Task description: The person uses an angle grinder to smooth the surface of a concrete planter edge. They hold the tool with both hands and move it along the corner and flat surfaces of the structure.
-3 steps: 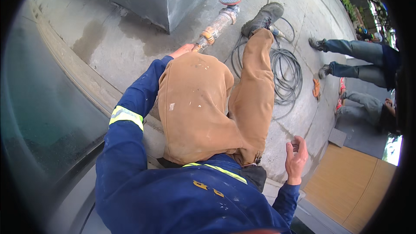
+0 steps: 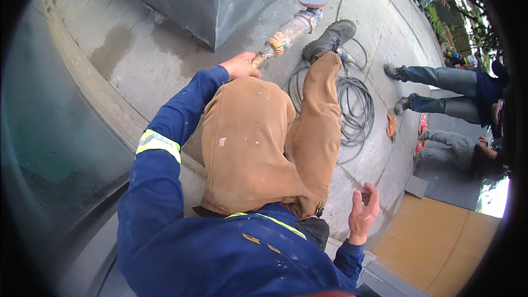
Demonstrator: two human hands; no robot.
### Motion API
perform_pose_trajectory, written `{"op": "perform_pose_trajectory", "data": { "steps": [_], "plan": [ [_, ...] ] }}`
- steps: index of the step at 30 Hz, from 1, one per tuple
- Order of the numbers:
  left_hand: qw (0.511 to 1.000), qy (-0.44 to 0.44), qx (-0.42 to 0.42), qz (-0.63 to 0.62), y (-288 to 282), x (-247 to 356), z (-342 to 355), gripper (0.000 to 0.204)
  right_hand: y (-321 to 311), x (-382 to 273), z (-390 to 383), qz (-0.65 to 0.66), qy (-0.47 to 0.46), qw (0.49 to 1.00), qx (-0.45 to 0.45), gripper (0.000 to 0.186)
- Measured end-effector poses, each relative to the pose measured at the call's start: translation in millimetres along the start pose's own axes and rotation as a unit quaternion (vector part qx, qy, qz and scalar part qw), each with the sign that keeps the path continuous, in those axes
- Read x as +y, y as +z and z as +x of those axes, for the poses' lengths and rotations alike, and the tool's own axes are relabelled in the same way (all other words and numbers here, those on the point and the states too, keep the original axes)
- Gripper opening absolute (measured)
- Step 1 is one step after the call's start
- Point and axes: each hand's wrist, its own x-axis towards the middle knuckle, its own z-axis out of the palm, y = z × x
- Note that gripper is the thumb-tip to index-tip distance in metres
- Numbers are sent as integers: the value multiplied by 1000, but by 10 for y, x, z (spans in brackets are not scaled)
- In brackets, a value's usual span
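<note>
Beyond my raised knee, my left hand [image 2: 241, 66] grips the rear end of an angle grinder [image 2: 291, 30]. Its long body is scuffed and dirty, wrapped with an orange band. A round disc pad [image 2: 312, 0] faces up at the far end, off the ground. Part of the grip is hidden under my fingers. On the right, my right hand [image 2: 363, 214] is raised beside my hip, fingers loosely bent and apart, holding nothing. My tan trouser legs [image 2: 247, 143] fill the middle, and one boot [image 2: 330, 38] rests on the pavement near the grinder.
A grey metal-faced block [image 2: 192, 5] stands at the far left. Coiled dark cable [image 2: 355, 115] lies right of my leg, with an orange crumpled item [image 2: 391, 126] beyond it. A person in jeans [image 2: 440, 80] stands at right, near another person's legs [image 2: 454, 142]. Dark glass [image 2: 55, 115] borders my left.
The grinder and my left hand have shifted slightly to the right in the picture, and more of the hand shows past my knee. The view has also shifted a little.
</note>
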Motion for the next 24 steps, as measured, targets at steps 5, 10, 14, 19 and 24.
{"op": "perform_pose_trajectory", "data": {
  "steps": [5,10,14,19,24],
  "plan": [
    [992,61,-15,-106,-335,976,97,45,-61,-164,-78,56,-2,996,68,40],
    [977,147,-47,-146,-369,1614,225,43,-231,-315,533,114,-69,981,143,43],
    [971,148,-52,-180,-344,1837,149,40,-90,-713,2190,340,-127,929,69,58],
    [960,95,-82,-252,-213,2060,-44,47,423,-1296,3658,617,-52,783,-59,96],
    [977,-1,-113,-181,-322,1973,-193,49,1402,-1473,3978,734,-72,658,-154,107]
  ]
}}
